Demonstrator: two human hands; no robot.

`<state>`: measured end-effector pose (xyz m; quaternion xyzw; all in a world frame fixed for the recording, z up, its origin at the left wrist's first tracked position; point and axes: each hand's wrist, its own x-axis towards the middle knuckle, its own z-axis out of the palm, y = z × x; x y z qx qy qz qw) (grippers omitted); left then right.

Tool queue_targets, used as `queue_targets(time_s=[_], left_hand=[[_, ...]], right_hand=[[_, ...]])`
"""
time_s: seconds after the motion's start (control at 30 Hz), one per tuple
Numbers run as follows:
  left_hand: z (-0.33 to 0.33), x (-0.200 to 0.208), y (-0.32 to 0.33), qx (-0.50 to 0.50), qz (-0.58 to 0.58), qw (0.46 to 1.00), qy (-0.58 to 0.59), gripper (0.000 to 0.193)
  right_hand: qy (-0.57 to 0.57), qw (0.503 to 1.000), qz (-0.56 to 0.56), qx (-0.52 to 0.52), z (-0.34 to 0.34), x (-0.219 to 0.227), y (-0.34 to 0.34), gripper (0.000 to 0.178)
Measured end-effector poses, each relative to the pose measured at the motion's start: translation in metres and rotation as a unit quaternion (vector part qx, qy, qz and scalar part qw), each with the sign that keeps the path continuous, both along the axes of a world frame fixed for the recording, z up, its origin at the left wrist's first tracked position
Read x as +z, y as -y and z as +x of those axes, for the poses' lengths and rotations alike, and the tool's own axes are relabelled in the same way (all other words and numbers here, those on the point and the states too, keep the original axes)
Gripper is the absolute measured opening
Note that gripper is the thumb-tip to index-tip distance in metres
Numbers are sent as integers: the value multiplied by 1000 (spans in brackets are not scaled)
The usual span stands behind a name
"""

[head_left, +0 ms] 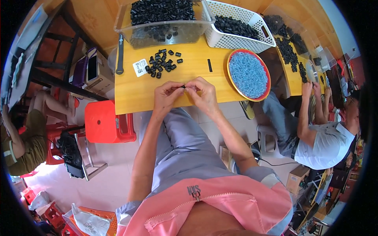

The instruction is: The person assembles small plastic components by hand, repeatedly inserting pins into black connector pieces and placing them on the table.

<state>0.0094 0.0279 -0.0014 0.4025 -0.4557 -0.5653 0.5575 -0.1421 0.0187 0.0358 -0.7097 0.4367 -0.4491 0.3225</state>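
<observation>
Both my hands meet over the front edge of the yellow table (134, 94). My left hand (166, 96) and my right hand (202, 94) pinch a small black plastic part (183, 86) between thumbs and fingertips; most of it is hidden. Just beyond them lies a loose cluster of short black cylindrical parts (160, 63), beside a white printed label (140, 67). To the right of the cluster is a flat black strip (210, 65). Near my right hand stands a red-rimmed bowl (269, 80) filled with small clear bluish pieces.
A clear plastic bin (173, 36) and a white perforated basket (232, 42), both holding black parts, stand at the back. A dark-handled tool (120, 55) lies at the left. A red stool (103, 122) is left of my legs. Co-workers sit on both sides.
</observation>
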Motion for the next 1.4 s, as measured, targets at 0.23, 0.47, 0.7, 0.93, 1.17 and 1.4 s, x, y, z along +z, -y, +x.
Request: queue_targets(time_s=[0.23,0.47,0.7,0.93,1.17,1.4], left_hand=[[1,3,-1,13,10,1000,-19,14],[-1,1,1,12,5,999,-41,13],[1,1,1,14,-4,999,-40,14],[1,-3,2,15,-5,999,-51,14],[2,-1,2,23,18,997,-71,16],[9,7,0,20,28,996,-83,15]], right_hand=[[42,999,-9,-26,6,5,15,7],[-193,963,-173,72,26,2,99,16],[-288,937,-132,149,42,-3,121,18],[-290,935,-129,157,46,-6,127,18],[-15,986,74,149,25,9,107,13],[142,947,252,136,-8,29,33,18]])
